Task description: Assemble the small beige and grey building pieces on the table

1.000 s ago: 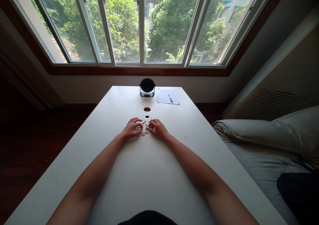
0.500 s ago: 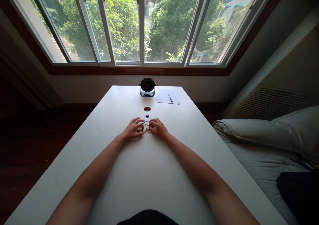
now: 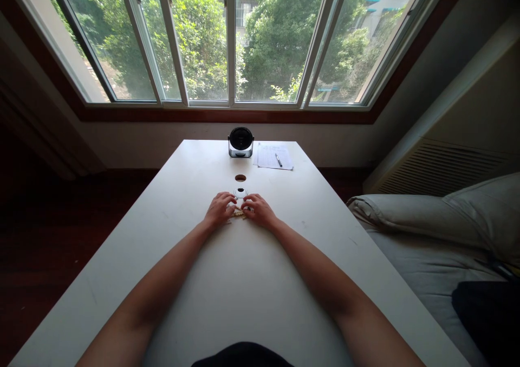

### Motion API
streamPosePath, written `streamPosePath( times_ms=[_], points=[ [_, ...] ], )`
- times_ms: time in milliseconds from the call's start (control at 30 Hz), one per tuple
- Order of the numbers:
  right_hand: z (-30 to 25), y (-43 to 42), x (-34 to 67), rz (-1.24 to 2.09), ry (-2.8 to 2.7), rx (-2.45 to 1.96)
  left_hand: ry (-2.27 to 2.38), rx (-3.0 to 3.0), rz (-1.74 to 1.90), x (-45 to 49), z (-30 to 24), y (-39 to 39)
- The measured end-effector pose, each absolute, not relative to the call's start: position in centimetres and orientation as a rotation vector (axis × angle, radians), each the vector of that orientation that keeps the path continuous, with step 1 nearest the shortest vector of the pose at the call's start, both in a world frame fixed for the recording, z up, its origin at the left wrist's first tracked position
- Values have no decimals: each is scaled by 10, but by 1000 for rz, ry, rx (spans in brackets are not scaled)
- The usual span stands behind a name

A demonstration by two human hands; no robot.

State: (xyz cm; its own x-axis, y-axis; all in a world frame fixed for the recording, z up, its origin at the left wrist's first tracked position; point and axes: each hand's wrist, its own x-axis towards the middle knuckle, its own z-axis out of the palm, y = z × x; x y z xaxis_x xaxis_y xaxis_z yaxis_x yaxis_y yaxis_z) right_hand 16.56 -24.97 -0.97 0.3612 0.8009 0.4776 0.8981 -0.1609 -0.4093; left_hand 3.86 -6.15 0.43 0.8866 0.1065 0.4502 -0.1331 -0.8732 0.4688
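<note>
White tabletop [image 3: 179, 182] at the frame's centre: the left hand [image 3: 219, 210] and right hand [image 3: 259, 211] curve inward, fingers boxing small tan pieces [image 3: 239, 213] between them, just below a round white disc [image 3: 240, 193], any pinch hidden.

Left hand [image 3: 220, 210] and right hand [image 3: 259, 211] flank small tan pieces [image 3: 239, 213] on the white table [image 3: 162, 210]. A round white disc [image 3: 240, 193] sits at 12 o'clock from the pieces.

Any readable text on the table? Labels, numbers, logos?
None legible.
Sheet of paper: printed lines, too small to read.
Pen: no marks can be made out.
Round black device: no marks can be made out.
</note>
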Motion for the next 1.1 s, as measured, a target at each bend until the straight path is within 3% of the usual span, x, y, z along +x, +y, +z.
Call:
streamPosePath(
  times_ms=[1100],
  points=[
    [-15,-240,166,-175,-1245,-1960,71,2548,606,40,0,-65]
  ],
)
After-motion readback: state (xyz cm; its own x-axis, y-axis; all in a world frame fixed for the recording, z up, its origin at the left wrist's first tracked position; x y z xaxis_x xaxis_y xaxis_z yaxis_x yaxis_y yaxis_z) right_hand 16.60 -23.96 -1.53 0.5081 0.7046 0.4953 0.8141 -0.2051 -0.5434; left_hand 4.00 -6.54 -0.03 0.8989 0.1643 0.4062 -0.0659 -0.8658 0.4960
